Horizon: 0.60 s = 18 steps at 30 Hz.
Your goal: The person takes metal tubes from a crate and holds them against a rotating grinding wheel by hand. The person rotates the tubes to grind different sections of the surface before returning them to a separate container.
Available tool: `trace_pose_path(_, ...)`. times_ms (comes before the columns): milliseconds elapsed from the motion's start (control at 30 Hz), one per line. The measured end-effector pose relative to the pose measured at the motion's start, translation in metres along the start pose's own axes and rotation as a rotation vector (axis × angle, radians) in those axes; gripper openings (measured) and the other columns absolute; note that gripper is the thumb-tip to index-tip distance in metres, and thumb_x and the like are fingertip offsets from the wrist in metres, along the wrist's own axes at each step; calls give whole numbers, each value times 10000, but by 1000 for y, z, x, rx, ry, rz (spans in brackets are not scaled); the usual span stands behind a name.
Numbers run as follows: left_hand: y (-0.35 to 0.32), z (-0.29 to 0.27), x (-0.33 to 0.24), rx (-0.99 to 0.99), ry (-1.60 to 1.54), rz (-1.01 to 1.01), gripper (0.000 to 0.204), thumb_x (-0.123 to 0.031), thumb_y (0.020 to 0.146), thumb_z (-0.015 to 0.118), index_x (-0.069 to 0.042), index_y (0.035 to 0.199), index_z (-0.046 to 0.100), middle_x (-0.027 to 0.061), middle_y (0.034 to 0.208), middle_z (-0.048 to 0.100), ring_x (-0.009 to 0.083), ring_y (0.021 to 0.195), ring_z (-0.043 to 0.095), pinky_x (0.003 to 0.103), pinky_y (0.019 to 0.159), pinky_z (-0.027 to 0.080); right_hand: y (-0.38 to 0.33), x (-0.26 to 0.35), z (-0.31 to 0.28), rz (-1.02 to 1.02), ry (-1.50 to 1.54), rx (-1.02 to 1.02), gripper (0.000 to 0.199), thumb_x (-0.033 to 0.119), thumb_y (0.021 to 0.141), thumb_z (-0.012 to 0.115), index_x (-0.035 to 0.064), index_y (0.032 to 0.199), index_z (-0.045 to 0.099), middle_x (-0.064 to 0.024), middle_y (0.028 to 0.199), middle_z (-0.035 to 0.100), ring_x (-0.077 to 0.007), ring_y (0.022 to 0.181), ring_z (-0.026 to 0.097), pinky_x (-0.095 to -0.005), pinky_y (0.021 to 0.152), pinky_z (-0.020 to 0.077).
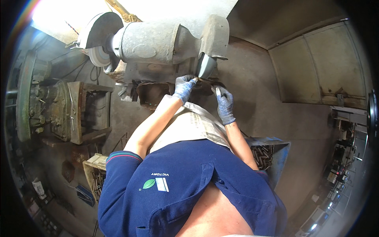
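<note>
Grey metal is what both hands work with here: a small, thin metal piece sits just above the middle of the frame, pressed toward the right grinding wheel of a large bench grinder. The left hand, in a blue knit glove, reaches up from the lower left with its fingers curled shut at the near end of the piece, right under the wheel. The right hand, gloved the same, is closed around the other end, a little lower and to the right.

The piece is mostly hidden by the fingers, so its exact shape cannot be told. Judging by its look, it is stiff, light for two hands, hard-edged and likely warm where it meets the wheel; it should not bend or break, but it could be snatched or slip. The safest hold seems to be at both ends, well back from the wheel face, with gloves gripping firmly.

A second wheel sits at the upper left. A sheet of newspaper covers the person's lap, and a blue bin of small metal parts stands at the lower right.
</note>
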<state>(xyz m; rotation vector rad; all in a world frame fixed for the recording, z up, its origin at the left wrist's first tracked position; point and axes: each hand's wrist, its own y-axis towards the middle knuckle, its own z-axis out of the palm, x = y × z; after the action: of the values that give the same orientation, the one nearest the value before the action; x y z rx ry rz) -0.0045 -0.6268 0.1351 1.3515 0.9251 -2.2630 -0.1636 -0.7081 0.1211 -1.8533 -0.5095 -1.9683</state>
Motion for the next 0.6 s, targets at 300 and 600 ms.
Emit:
trace_pose_path(300, -6, -16, -22, -147, 194, -41, 113, -59, 836, 607, 44, 836, 654, 56, 701, 639, 101, 610, 565, 240, 565, 470, 3, 5, 18, 43, -31, 195, 237, 129, 899, 552, -58, 1032, 613, -146, 1039, 628, -188, 959, 597, -311, 908, 463)
trace_pose_path(600, 5, -44, -9, -118, 76, 58, 116, -81, 834, 614, 24, 846, 663, 10, 719, 632, 74, 632, 531, 208, 595, 425, 3, 2, 40, 93, 164, 205, 235, 119, 908, 533, -75, 1018, 608, -161, 1042, 614, -225, 982, 592, -337, 937, 464)
